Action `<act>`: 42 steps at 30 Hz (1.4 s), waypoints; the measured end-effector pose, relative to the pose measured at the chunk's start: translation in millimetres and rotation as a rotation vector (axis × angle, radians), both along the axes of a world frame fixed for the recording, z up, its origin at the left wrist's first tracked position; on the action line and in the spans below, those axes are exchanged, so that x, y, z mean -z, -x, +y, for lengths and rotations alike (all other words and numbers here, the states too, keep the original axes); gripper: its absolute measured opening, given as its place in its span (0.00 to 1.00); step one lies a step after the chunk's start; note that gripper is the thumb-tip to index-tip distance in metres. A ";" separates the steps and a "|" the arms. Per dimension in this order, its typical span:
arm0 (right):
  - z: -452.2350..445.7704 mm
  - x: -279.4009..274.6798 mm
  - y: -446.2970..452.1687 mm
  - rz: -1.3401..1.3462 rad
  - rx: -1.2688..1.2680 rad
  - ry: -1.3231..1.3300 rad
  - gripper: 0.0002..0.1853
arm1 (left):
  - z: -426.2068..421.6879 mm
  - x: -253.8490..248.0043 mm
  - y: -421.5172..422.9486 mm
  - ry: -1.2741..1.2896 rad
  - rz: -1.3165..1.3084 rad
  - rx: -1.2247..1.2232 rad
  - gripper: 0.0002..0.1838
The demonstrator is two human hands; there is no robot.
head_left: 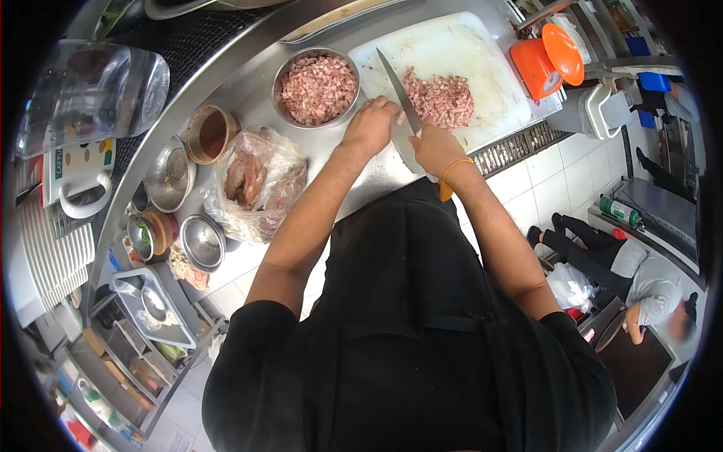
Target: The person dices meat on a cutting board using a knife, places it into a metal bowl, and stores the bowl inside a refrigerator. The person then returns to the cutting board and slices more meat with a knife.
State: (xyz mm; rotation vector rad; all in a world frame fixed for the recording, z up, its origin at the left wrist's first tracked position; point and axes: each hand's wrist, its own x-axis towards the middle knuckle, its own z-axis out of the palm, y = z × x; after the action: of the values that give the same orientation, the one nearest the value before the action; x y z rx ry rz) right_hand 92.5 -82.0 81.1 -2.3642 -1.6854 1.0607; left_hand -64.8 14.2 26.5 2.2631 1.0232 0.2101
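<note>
Steel counter (pixel 252 94), knife (pixel 395 85) in right fingers (pixel 431 137), meat (pixel 447 102) beyond

1. We see the bench (pixel 369 175) as smooth metal with a soft, brushed-looking sheen.
2. The cutting board (pixel 474 41) looks to us like matt white plastic, its surface scuffed and stained.
3. We make out a smooth metal blade on the knife (pixel 399 90).
4. The chopped meat (pixel 448 105) looks moist and rough-textured to us.
5. We find the plastic bag (pixel 285 215) clear, crinkled and glossy.
6. The orange scale (pixel 533 68) appears to us as smooth, shiny plastic.
7. We read the apron (pixel 407 271) as matt black cloth.
</note>
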 end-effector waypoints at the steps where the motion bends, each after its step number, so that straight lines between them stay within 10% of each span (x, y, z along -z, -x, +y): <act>1: -4.0 -5.0 2.2 0.002 -0.002 0.028 0.23 | -1.5 3.5 -0.1 -0.025 -0.015 -0.018 0.19; 25: -75.9 -12.2 -80.4 0.019 0.351 -0.109 0.23 | -15.4 39.5 -44.2 -0.221 -0.372 -0.166 0.08; 30: -147.3 20.9 -117.5 0.202 0.751 -0.113 0.21 | -20.1 39.5 -84.4 -0.300 -0.235 -0.237 0.41; 42: -135.8 54.4 -97.1 0.422 0.479 -0.082 0.23 | -51.7 31.8 -172.7 -0.437 -0.170 -0.218 0.40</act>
State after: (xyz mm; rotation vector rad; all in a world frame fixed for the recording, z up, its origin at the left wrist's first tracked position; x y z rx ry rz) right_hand 189.5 -217.8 26.7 -2.1293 -0.9423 1.2431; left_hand 107.9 -37.5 -5.4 2.4533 1.2229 0.7718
